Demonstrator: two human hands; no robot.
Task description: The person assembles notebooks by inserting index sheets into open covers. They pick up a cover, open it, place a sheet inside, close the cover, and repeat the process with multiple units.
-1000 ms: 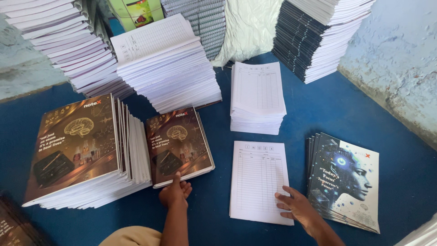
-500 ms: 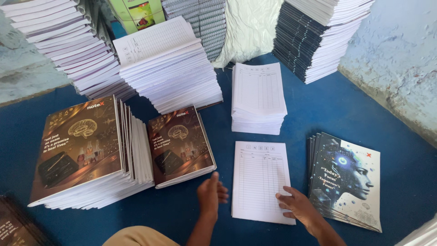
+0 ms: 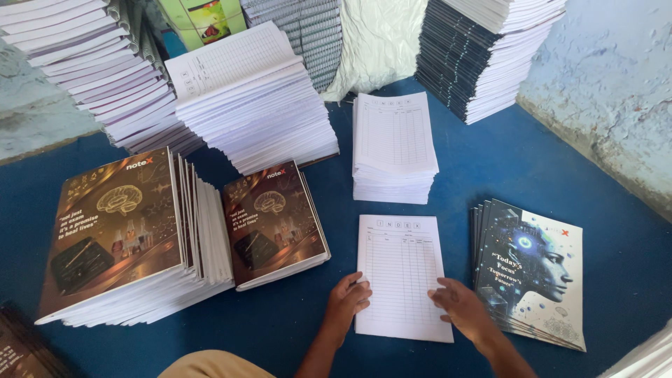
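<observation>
L hand point(image 3: 348, 299) has come off the brown brain-cover notebook point(image 3: 274, 222) since 1 s ago, crossed rt, and now sits on the lower-left edge of the ruled index sheet point(image 3: 402, 274), fingers loosely curled on the paper, not clenched. R hand point(image 3: 462, 308) same spot as before: lower-right edge of sheet, fingers spread flat, no pinch. Sheet lies flat on blue floor point(image 3: 490, 168), btwn the brown notebook and the face-cover stack point(image 3: 532, 269), just below the index-sheet pile point(image 3: 393, 147). Both hands now bracket the sheet.
</observation>
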